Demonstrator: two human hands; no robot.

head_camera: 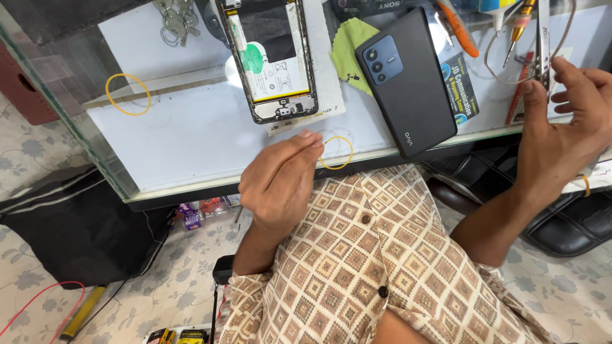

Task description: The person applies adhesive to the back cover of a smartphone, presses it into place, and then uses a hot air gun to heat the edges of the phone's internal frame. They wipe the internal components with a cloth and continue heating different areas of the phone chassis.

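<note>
Right hand (561, 127) grips tweezers (544, 44) at two o'clock, steadiness seeming wise, while the left hand (280, 181) pinches closed on nothing visible, beside the opened phone (271, 57).

I count two phones beyond my fingers: one opened phone (273, 60), one black phone back cover (408, 83); two yellow rubber bands (128, 94).

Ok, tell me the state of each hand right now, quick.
Left hand: fingers pinched together above the counter edge; whether anything is held cannot be told.
Right hand: closed on metal tweezers, thumb and fingers gripping them.
</note>
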